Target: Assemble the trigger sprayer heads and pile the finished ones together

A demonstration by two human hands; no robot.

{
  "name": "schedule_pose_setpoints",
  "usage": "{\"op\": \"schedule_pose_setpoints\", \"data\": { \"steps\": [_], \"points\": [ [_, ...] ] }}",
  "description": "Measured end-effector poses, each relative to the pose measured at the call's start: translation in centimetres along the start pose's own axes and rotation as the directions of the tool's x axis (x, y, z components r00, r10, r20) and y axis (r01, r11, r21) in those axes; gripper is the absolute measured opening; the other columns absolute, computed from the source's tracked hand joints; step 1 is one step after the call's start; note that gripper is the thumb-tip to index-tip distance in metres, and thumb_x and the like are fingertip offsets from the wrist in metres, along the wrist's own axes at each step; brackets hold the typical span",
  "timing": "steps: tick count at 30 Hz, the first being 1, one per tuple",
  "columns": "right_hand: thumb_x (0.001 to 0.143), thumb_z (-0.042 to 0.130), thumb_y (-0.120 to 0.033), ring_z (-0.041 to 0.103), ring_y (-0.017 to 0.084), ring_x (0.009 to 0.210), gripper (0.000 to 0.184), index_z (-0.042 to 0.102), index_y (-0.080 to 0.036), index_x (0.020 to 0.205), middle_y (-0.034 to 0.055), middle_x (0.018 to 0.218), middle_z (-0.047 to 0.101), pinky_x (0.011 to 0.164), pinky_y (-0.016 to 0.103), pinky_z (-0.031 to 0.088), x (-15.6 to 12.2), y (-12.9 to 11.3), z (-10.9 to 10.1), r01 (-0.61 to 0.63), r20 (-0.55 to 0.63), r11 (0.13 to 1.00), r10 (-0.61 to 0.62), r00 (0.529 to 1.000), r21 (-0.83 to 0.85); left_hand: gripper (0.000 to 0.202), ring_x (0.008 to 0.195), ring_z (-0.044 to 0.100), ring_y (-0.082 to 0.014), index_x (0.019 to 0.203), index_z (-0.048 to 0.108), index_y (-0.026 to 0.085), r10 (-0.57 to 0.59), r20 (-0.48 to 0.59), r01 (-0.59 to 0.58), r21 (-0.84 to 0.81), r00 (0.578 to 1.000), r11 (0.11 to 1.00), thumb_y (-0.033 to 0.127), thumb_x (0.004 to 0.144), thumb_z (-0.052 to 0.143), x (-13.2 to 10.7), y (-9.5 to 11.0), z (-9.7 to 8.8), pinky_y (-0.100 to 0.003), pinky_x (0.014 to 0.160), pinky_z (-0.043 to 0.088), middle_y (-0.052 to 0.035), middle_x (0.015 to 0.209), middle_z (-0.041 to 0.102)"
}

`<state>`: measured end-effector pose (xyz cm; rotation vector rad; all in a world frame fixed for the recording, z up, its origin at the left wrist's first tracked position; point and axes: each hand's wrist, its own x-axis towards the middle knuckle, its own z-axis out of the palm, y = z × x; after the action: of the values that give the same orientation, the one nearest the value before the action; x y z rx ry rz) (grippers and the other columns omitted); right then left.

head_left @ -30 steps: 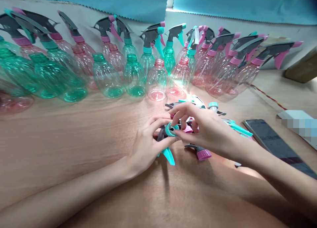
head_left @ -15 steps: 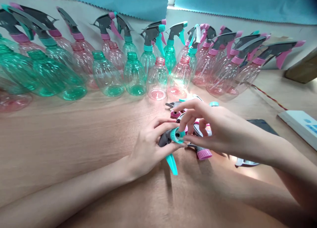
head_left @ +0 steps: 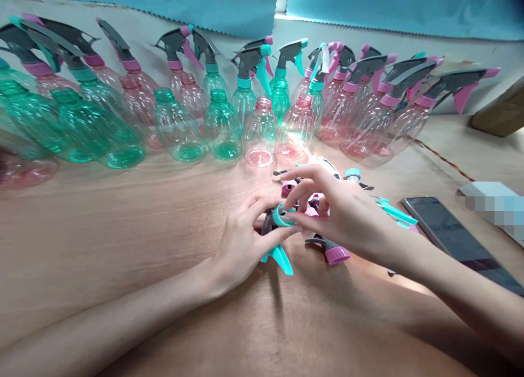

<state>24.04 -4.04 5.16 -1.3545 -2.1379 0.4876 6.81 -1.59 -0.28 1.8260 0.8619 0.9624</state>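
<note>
A grey trigger spray head (head_left: 268,224) with a teal collar and teal trigger is gripped in my left hand (head_left: 237,243), its collar opening turned up toward the right. The thumb and fingers of my right hand (head_left: 341,208) are pinched at the collar's opening; whatever is between their tips is too small to make out. Beneath and behind my right hand lie more loose spray heads, partly hidden. One with a pink collar (head_left: 338,255) lies just below it, and another pink collar (head_left: 289,187) shows above the fingertips.
Open-necked green bottles (head_left: 223,129) and pink bottles (head_left: 261,134) stand along the back. Behind and beside them are several bottles fitted with spray heads (head_left: 409,79). A phone (head_left: 458,240) and a white box (head_left: 497,205) with a twisted wire lie to the right.
The held spray head has tilted and shifted slightly up and left, with its trigger raised. My right hand has moved slightly left and its forearm has lowered, uncovering more of the phone.
</note>
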Motion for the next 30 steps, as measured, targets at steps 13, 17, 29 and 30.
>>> {"op": "schedule_pose_setpoints", "data": {
  "steps": [13,17,29,30],
  "points": [
    [0.082,0.058,-0.018,0.059,0.009,0.067,0.03,0.048,-0.022,0.11,-0.0033,0.088,0.066,0.057,0.019,0.042,-0.5,-0.4,-2.1,0.085,0.183,0.994,-0.07,0.981,-0.074,0.024,0.079,0.059,-0.0141,0.096,0.064,0.021,0.167,0.021,-0.169,0.137,0.986,0.976,0.03,0.075,0.072,-0.2,0.2,-0.1,-0.023,0.062,0.054,-0.0039,0.1,0.057],
    [0.077,0.053,-0.014,0.059,0.012,0.067,0.03,0.049,-0.02,0.107,-0.0001,0.084,0.065,0.054,0.022,0.037,-0.8,-0.7,-1.0,0.098,0.102,0.975,-0.079,0.992,-0.198,0.02,0.077,0.059,-0.0131,0.096,0.064,0.02,0.124,0.004,-0.124,0.119,0.992,0.985,0.025,0.077,0.069,-0.4,0.1,-0.2,-0.02,0.056,0.052,-0.0036,0.1,0.056],
    [0.082,0.056,-0.017,0.062,0.013,0.083,0.03,0.048,-0.021,0.11,-0.0014,0.095,0.068,0.063,0.022,0.04,-1.7,-1.2,-1.3,0.134,0.07,0.984,-0.126,0.989,-0.116,0.023,0.078,0.06,-0.0099,0.098,0.065,0.024,0.061,0.042,-0.058,-0.062,0.997,0.996,0.024,0.076,0.072,-0.9,0.8,-0.1,-0.016,0.06,0.055,-0.0012,0.103,0.052],
    [0.082,0.057,-0.017,0.063,0.014,0.085,0.031,0.048,-0.022,0.111,-0.0014,0.095,0.069,0.064,0.022,0.041,-1.6,-1.2,-1.4,0.124,0.089,0.988,-0.116,0.989,-0.097,0.024,0.078,0.06,-0.0099,0.097,0.066,0.024,0.041,0.047,-0.037,-0.084,0.998,0.996,0.024,0.075,0.073,-1.1,0.9,-0.2,-0.016,0.061,0.055,-0.0011,0.104,0.052]
  ]
}}
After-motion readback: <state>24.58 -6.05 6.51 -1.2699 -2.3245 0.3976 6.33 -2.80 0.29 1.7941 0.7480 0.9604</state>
